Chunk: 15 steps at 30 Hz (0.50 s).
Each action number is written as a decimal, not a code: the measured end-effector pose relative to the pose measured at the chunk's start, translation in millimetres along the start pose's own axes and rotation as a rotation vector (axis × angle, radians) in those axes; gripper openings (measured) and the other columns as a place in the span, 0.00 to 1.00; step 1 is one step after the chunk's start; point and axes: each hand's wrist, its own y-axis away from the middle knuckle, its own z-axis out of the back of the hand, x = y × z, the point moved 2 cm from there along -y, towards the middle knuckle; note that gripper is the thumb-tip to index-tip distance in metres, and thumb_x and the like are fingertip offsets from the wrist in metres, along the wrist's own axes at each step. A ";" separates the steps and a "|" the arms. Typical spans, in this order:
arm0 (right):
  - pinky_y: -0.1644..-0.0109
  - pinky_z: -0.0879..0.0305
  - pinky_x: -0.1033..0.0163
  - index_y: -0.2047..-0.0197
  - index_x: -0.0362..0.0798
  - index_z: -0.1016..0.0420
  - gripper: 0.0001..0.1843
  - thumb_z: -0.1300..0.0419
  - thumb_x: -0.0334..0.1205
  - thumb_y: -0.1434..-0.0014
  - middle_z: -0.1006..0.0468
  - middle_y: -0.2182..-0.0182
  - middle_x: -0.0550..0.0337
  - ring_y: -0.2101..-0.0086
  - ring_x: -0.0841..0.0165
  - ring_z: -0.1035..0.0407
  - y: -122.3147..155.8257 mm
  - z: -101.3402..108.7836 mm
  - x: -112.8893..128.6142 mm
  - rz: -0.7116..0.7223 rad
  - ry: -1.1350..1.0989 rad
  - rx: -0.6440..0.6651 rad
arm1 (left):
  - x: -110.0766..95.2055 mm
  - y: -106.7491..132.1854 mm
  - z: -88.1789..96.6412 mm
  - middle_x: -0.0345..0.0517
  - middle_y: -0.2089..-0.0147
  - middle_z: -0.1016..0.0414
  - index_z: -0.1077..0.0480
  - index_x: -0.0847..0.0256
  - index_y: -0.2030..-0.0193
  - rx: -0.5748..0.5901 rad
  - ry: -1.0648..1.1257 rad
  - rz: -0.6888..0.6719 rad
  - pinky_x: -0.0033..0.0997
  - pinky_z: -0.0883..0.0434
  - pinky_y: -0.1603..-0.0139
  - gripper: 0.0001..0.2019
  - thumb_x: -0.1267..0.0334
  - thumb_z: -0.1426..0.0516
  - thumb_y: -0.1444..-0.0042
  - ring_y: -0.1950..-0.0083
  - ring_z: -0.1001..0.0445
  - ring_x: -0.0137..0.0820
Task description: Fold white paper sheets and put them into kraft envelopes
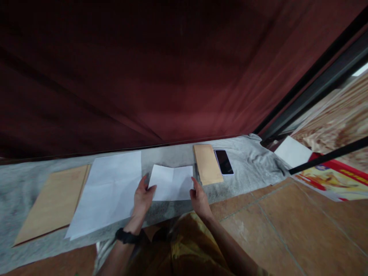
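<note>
A white sheet of paper (172,184) with a crease down its middle is held between my two hands, above the grey cloth. My left hand (143,194) grips its left edge, thumb on top. On the right edge my right hand (199,197) pinches the same sheet, fingers curled. Larger white sheets (110,191) lie flat just left of my left hand. Beyond them, at the far left, rests a stack of brown envelopes (56,201). Smaller brown envelopes (208,164) lie right of the held sheet, with a phone (224,161), dark screen up, beside them.
A grey cloth (247,165) covers the long narrow surface. Dark red fabric (172,76) hangs along its back edge. Dark metal bars (310,88) slant on the right. Past them stand a red and yellow box (339,176) and a white panel (293,152). Tiled floor (276,226) lies below.
</note>
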 end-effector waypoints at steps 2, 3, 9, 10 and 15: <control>0.44 0.26 0.53 0.31 0.47 0.35 0.31 0.52 0.28 0.37 0.21 0.48 0.47 0.50 0.60 0.25 -12.9 1.0 4.3 0.014 0.011 0.008 | -0.4 8.1 6.0 0.41 0.67 0.20 0.30 0.61 0.42 -0.002 0.156 0.094 0.35 0.25 0.62 0.31 0.62 0.34 0.56 0.66 0.21 0.36; 0.44 0.26 0.53 0.32 0.48 0.35 0.30 0.52 0.28 0.36 0.21 0.48 0.47 0.50 0.60 0.25 -21.3 1.5 7.0 0.023 0.022 0.013 | -2.1 12.0 9.0 0.41 0.67 0.20 0.28 0.61 0.45 -0.005 0.202 0.126 0.35 0.25 0.62 0.30 0.61 0.33 0.58 0.66 0.21 0.36; 0.43 0.28 0.54 0.33 0.44 0.32 0.27 0.53 0.27 0.33 0.22 0.48 0.46 0.50 0.58 0.25 -75.2 1.6 30.2 0.138 0.167 0.069 | -14.8 31.0 9.7 0.42 0.73 0.23 0.24 0.63 0.65 0.138 0.276 0.250 0.30 0.32 0.72 0.21 0.52 0.31 0.64 0.72 0.26 0.33; 0.40 0.29 0.52 0.33 0.44 0.33 0.27 0.53 0.28 0.33 0.23 0.45 0.45 0.47 0.57 0.27 -79.8 0.5 34.4 0.171 0.206 0.068 | -14.6 34.2 7.2 0.41 0.74 0.24 0.24 0.63 0.66 0.146 0.280 0.281 0.29 0.34 0.75 0.20 0.53 0.32 0.64 0.74 0.28 0.32; 0.30 0.41 0.46 0.32 0.47 0.33 0.26 0.49 0.31 0.31 0.33 0.33 0.48 0.33 0.58 0.41 -64.6 -18.8 47.9 0.326 0.281 0.125 | -6.7 45.8 -7.6 0.42 0.72 0.22 0.25 0.62 0.65 0.137 0.339 0.386 0.28 0.32 0.76 0.17 0.58 0.33 0.62 0.74 0.26 0.32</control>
